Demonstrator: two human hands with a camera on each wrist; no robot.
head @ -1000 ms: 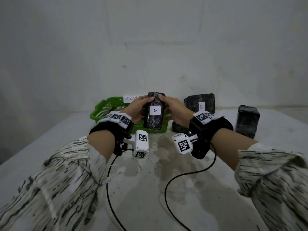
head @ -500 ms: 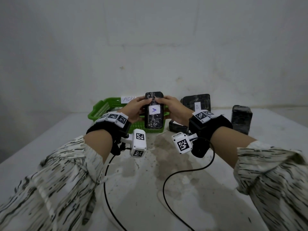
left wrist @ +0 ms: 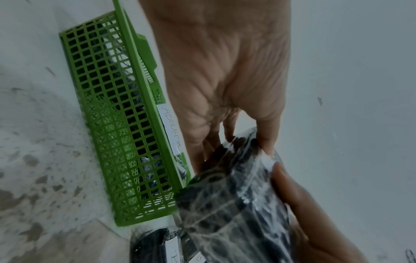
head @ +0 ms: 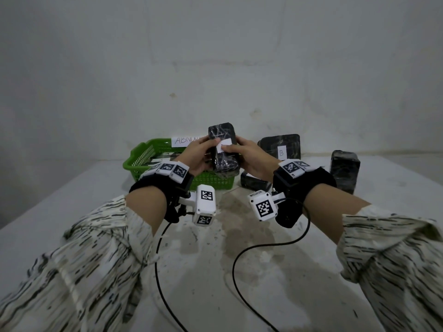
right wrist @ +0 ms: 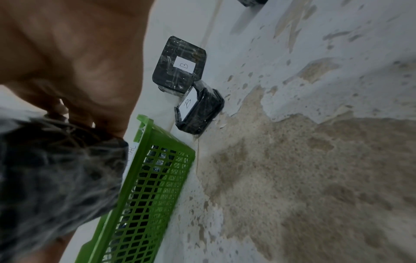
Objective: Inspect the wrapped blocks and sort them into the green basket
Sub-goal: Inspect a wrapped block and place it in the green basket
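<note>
— What is the block (head: 224, 149) between the fingers (head: 201, 146) made of?
— Dark, under glossy, wrinkled clear film, with a matt paper label (head: 223, 145) beneath the right thumb; the core material cannot be told.
— And the basket (left wrist: 117, 128) beside the fingertips?
— Smooth green plastic lattice. Below it, the table (right wrist: 315, 160) looks rough, matt, blotched brown.

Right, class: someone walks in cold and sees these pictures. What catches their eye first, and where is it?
First, the wrapped block, held up between the left hand and the right hand in the middle of the head view. Next, the bright green basket just behind and left of it, bearing a handwritten paper sign. Then the dark block labelled B standing against the wall to the right.
</note>
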